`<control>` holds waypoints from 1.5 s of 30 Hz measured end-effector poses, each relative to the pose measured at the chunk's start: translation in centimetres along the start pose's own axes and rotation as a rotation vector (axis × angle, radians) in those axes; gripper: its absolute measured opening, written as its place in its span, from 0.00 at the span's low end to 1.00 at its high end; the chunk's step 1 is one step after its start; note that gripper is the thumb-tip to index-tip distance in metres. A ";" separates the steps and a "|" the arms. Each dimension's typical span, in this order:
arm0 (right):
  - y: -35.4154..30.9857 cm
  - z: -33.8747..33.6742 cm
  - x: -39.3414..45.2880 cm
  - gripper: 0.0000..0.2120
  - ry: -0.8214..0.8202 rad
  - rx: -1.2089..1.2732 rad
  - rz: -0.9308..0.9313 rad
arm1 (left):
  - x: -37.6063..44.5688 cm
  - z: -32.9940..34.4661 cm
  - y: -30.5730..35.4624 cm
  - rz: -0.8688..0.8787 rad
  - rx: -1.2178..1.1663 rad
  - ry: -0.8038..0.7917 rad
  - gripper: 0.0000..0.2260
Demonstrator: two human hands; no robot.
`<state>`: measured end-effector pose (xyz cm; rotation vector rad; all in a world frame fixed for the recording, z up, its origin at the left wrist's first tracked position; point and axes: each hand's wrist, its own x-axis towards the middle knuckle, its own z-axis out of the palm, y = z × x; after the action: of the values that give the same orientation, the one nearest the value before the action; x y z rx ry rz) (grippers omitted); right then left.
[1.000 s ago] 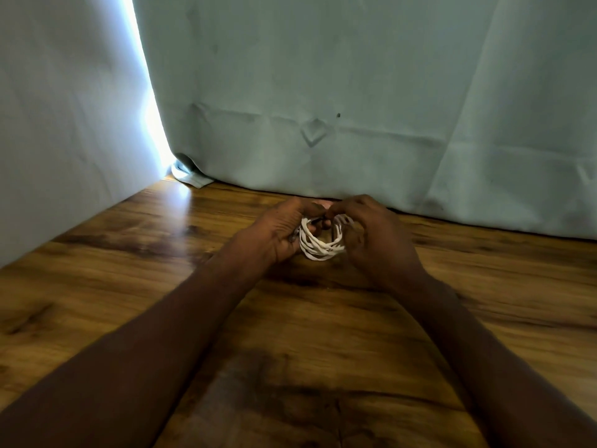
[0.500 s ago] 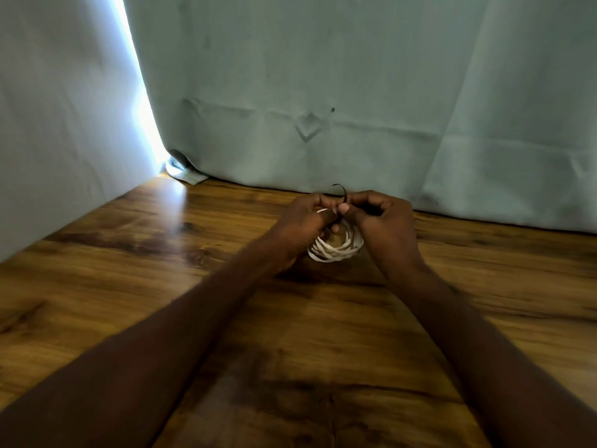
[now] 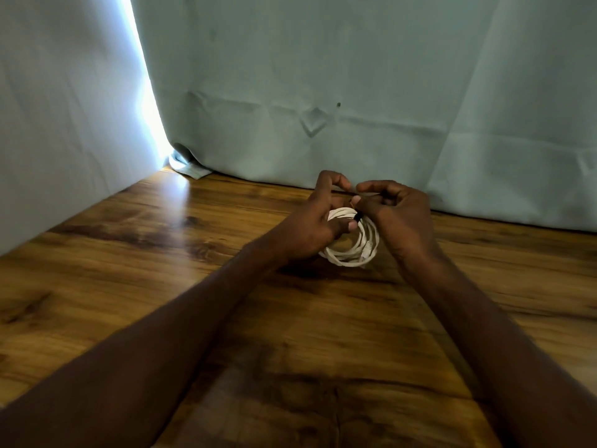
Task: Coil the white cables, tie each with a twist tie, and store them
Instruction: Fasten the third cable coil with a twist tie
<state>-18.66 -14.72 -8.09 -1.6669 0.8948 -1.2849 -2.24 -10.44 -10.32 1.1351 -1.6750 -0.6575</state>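
Fingers of the left hand (image 3: 315,221) curl round the coiled white cable (image 3: 355,240), thumb pressed on its top, holding it just above the wooden table (image 3: 161,270). The right hand (image 3: 395,215) pinches a dark twist tie (image 3: 357,217) wrapped over the coil's top, near the pale curtain (image 3: 323,76).

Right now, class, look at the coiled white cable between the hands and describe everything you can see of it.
The white cable is wound into a small round coil of several loops, smooth and plastic-looking, with what looks like a pale connector lying among the loops on its right side. It sits upright between both hands above the wooden table. A dark twist tie wraps the loops at the top. The left hand grips the coil's left side; the right hand pinches at the tie. Whether the coil touches the table cannot be told.
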 end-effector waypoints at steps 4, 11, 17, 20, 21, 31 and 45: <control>0.2 -0.1 -0.1 0.06 -0.042 -0.026 0.065 | 0.0 0.7 -0.1 0.008 0.050 0.130 0.14; 0.7 0.1 0.4 0.07 -0.117 -0.159 0.026 | 0.1 1.0 0.1 -0.005 0.149 0.277 0.11; 0.6 -0.4 0.5 0.07 -0.108 -0.145 0.034 | 0.4 1.0 -0.2 -0.066 0.111 0.327 0.10; 1.0 -0.1 0.3 0.06 -0.109 -0.159 0.073 | 0.5 1.0 0.2 -0.194 -0.104 0.327 0.06; 1.1 0.0 0.3 0.06 -0.113 -0.175 0.079 | 0.6 0.9 0.3 -0.241 -0.196 0.323 0.04; 0.9 0.1 0.2 0.05 -0.081 0.001 0.171 | 0.7 0.2 0.8 -0.427 -0.602 0.150 0.06; 1.2 0.3 0.6 0.03 0.040 -0.166 0.021 | 0.4 1.2 1.0 -0.303 -0.429 0.162 0.09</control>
<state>-18.29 -15.63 -8.99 -1.7599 1.0653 -1.2624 -3.74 -10.41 -9.75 1.1000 -1.1606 -1.0310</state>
